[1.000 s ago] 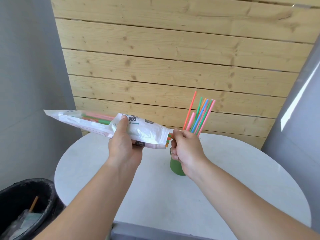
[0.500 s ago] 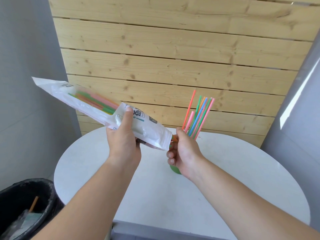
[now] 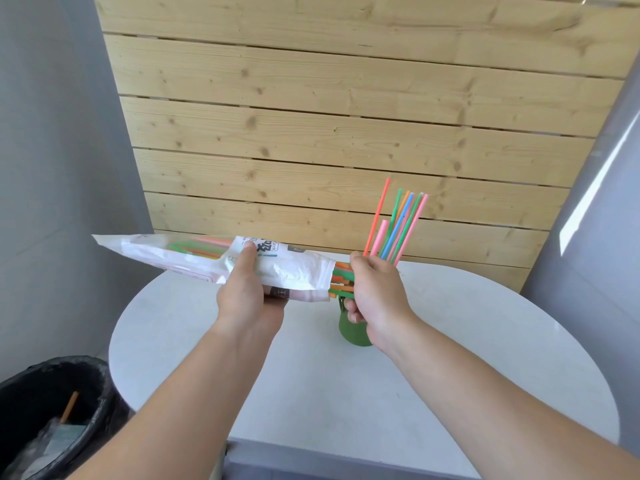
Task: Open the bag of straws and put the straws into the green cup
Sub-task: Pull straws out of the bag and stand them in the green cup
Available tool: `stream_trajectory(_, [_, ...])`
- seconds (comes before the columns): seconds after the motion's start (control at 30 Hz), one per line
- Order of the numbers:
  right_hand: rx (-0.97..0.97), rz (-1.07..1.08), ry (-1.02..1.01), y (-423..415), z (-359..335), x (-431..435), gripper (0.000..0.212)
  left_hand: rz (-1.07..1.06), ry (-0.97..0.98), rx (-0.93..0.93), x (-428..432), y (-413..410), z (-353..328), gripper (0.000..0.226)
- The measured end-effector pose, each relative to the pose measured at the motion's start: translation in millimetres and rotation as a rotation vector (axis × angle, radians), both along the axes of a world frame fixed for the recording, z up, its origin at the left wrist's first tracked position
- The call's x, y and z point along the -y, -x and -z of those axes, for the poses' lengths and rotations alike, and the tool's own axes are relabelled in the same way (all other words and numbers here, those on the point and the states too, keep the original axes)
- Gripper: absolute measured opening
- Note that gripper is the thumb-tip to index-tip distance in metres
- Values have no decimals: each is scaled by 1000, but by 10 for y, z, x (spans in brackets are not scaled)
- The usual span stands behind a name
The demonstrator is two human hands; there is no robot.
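Observation:
My left hand [image 3: 249, 299] grips the white printed bag of straws [image 3: 194, 261] around its middle and holds it nearly level above the table, open end to the right. Orange and green straw ends [image 3: 341, 275] stick out of that opening. My right hand [image 3: 377, 296] is at the opening with its fingers closed on these ends. Just behind and below it stands the green cup [image 3: 349, 330], partly hidden by the hand. Several coloured straws [image 3: 398, 226] stand upright in the cup.
The cup stands on a round white table [image 3: 311, 393]. A wooden plank wall [image 3: 311, 133] rises right behind it. A black lined bin [image 3: 52, 410] with rubbish sits on the floor at lower left. Grey walls flank both sides.
The bag, tilted up at its far end half a second ago, has come back down to nearly level. My right hand has closed again on the straw ends at the opening.

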State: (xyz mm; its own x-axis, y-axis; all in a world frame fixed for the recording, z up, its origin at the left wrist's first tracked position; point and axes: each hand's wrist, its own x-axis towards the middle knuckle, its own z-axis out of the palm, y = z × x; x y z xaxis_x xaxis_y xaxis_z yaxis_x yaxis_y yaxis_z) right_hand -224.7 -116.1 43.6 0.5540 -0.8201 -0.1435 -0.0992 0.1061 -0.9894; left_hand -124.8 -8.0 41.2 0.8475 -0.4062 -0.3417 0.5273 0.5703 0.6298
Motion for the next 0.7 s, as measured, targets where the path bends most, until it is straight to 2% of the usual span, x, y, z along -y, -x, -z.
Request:
stream_trajectory(0.33, [-8, -22, 177, 56, -82, 90, 25, -22, 20, -65, -2, -46, 9, 38])
stream_trajectory(0.7, [42, -121, 77, 58, -100, 125, 26, -30, 29, -99, 16, -71, 21, 37])
